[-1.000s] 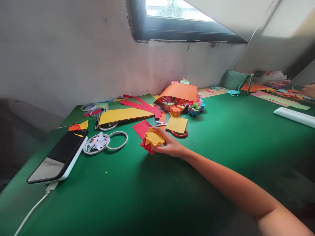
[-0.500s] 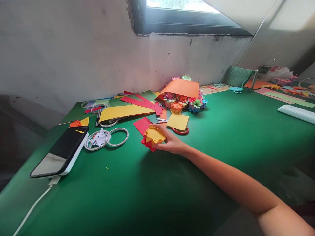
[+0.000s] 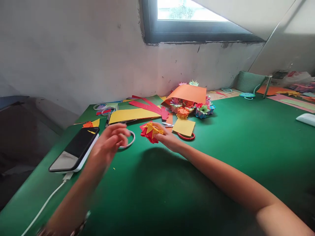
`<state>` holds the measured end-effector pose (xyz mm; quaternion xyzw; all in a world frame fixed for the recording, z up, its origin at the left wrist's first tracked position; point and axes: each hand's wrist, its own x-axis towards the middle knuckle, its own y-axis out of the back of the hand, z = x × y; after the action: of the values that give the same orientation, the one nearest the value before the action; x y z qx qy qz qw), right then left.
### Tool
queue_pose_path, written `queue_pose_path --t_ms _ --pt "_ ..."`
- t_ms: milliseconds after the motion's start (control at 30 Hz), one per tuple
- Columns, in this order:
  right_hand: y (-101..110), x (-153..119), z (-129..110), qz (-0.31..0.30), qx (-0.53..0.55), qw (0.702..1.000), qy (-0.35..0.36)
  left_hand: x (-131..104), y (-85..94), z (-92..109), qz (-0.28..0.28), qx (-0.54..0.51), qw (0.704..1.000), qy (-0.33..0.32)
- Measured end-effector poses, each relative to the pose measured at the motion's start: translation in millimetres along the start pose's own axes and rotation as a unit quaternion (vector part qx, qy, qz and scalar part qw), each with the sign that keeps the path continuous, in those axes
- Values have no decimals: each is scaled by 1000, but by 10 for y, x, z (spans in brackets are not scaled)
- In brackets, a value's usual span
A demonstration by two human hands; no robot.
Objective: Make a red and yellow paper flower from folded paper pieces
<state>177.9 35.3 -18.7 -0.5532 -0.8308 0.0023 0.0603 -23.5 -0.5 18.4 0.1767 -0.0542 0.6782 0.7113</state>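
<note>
My right hand (image 3: 168, 137) is closed on a red and yellow paper flower (image 3: 150, 133), held a little above the green table (image 3: 152, 190). Its fingers grip the flower's right side, and its yellow points face up. My left hand (image 3: 110, 142), slightly blurred, hangs in the air with loosely curled fingers and nothing seen in them. It covers part of a white tape ring (image 3: 131, 139) and hides the ring with paper scraps. Right behind my right hand lie scissors with red handles (image 3: 188, 137), partly under a yellow paper square (image 3: 184, 127).
A phone (image 3: 75, 150) with a white charging cable (image 3: 44, 206) lies at left. Yellow paper (image 3: 135, 114) and red paper strips (image 3: 145, 105) lie behind. Several paper flowers (image 3: 203, 110) stand under an orange sheet (image 3: 189, 92). A teal woven bag (image 3: 249, 82) is by the wall.
My left hand has come into view from the lower left. My right hand has raised and tilted the flower, so more of its red side shows. The view has shifted slightly.
</note>
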Motion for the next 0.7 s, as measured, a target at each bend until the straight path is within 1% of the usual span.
queue_pose_path --t_ms 33,100,133,200,233,300,367,433,533,700 --pt "-4 20 -3 -8 10 1000 3 55 -55 -47 -15 -9 999 34" --pt "-6 24 -2 -17 10 1000 3 157 -210 -146 -64 -25 993 100" --pt "-2 14 1 -15 1 1000 1 196 -297 -194 -91 -32 988 117" --pt "13 -14 11 -5 -29 1000 -3 240 -454 -281 -152 -41 981 112" --pt "23 -26 19 3 -43 999 -4 244 -515 -320 -166 -44 980 103" --pt "40 -43 36 15 -64 998 -5 225 -587 -388 -175 -12 982 76" --pt "47 -54 50 9 -74 997 -4 188 -597 -439 -201 1 978 62" --pt "46 -71 52 -3 -94 996 9 147 -571 -463 -227 -17 971 68" --pt "48 -115 36 -13 -150 987 57 95 -530 -444 -241 -28 968 66" --pt "88 -179 6 -26 -249 957 143 43 -521 -384 -247 68 967 -13"
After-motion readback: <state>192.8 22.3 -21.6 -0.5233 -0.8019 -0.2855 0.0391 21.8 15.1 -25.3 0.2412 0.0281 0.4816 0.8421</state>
